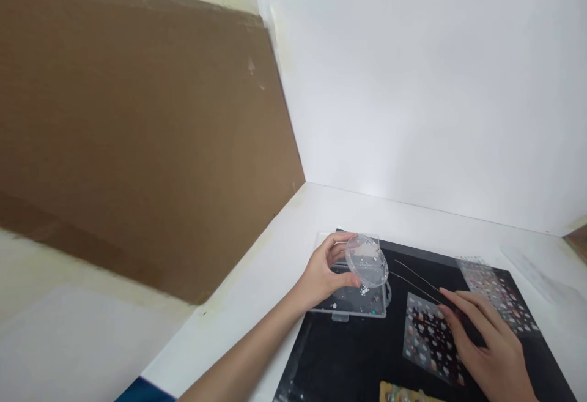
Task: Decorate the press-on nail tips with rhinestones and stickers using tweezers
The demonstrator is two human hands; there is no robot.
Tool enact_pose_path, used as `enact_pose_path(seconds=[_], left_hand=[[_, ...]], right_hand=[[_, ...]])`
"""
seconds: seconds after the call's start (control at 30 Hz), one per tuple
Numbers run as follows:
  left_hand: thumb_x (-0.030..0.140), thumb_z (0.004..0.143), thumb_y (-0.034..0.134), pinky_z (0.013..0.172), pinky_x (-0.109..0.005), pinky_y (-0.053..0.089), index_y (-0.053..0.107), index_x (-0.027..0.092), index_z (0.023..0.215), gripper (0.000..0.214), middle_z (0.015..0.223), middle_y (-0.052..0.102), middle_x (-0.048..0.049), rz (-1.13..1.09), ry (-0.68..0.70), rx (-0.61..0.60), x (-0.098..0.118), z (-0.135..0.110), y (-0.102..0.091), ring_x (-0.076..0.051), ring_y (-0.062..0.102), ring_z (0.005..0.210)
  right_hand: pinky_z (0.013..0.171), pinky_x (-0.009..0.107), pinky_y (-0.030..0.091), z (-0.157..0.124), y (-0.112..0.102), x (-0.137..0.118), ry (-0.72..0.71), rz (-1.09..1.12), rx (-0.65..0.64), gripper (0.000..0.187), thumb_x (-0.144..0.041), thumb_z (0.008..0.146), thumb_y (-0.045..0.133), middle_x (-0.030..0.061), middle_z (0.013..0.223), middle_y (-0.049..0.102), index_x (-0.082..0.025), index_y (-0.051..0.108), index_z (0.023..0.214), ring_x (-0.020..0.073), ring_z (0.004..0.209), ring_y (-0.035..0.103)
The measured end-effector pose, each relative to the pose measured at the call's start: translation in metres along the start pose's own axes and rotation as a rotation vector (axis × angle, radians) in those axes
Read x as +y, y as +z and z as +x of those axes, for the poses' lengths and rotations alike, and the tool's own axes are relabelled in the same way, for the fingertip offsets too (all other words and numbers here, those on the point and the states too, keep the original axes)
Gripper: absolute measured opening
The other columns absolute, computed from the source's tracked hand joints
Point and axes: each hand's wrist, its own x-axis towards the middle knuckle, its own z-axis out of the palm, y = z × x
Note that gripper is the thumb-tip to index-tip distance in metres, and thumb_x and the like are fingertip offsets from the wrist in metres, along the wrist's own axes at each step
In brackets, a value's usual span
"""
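My left hand grips a round clear plastic dish by its edge, tilted, with small white and coloured bits in it. Beneath it lies a clear plastic case, lid raised, with scattered white and coloured pieces inside. My right hand is closed around a pair of thin metal tweezers. The tweezers' tips are apart, point toward the dish and have nothing visible between them. Under the right hand is a clear sticker sheet with small printed shapes, partly covered by the fingers.
A black mat covers much of the white table. Another sticker sheet lies at the mat's right, near a clear plastic sleeve. A yellowish object shows at the bottom edge. Brown board and white walls stand behind.
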Motion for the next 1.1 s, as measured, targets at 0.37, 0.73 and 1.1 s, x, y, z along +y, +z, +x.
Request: enact_pose_path(seconds=[0.37, 0.73, 1.1], left_hand=[[0.051, 0.047, 0.110, 0.116, -0.057, 0.051, 0.065, 0.021, 0.115, 0.086, 0.137, 0.072, -0.0179, -0.076, -0.085, -0.034, -0.004, -0.006, 0.006, -0.040, 0.069, 0.133], [0.047, 0.049, 0.110, 0.116, -0.057, 0.051, 0.068, 0.022, 0.115, 0.082, 0.136, 0.072, -0.0153, -0.094, -0.025, -0.011, -0.008, -0.008, 0.007, -0.040, 0.070, 0.131], [0.057, 0.053, 0.107, 0.120, -0.060, 0.048, 0.067, 0.024, 0.117, 0.082, 0.135, 0.073, -0.0140, -0.092, 0.014, 0.031, -0.011, -0.013, 0.013, -0.040, 0.069, 0.133]], right_hand=[[0.085, 0.022, 0.062, -0.012, -0.009, -0.007, -0.110, -0.029, 0.030, 0.062, -0.014, 0.102, 0.066, 0.0000, 0.099, 0.077, -0.033, 0.054, 0.160, 0.0122, 0.077, 0.076], [0.091, 0.022, 0.063, -0.035, -0.017, -0.003, -0.032, -0.017, -0.048, 0.060, -0.019, 0.103, 0.063, 0.0028, 0.107, 0.079, -0.035, 0.055, 0.160, 0.0150, 0.083, 0.077], [0.078, 0.029, 0.067, -0.060, 0.006, -0.011, 0.107, 0.073, 0.133, 0.042, -0.031, 0.094, 0.079, 0.0052, 0.100, 0.080, -0.033, 0.077, 0.135, 0.0205, 0.082, 0.077]])
